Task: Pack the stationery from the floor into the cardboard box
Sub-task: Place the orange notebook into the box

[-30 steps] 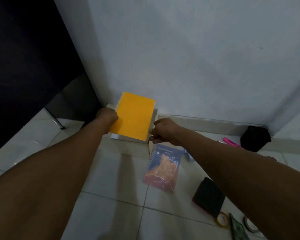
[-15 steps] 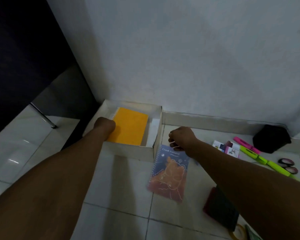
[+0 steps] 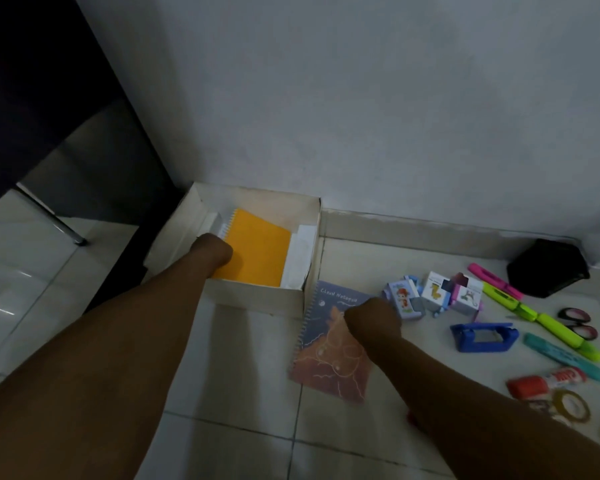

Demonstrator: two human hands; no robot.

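stationery is mostly unpacked: orange notebook [image 3: 253, 252] lies in the cardboard box [image 3: 257, 299] under my left hand [image 3: 213, 249], fingers hidden. my right hand [image 3: 371, 320] rests on the blue notebook [image 3: 329, 344], grip unclear; highlighters [image 3: 534, 320] and scissors [image 3: 577, 322] wait.

Dim, bluish light leaves the scene murky and slightly soft, with bright glints on the floor tiles [image 3: 11, 299] left of the cardboard box [image 3: 257, 299], a soft shadow before it, and wide-angle bending of lines towards the edges.
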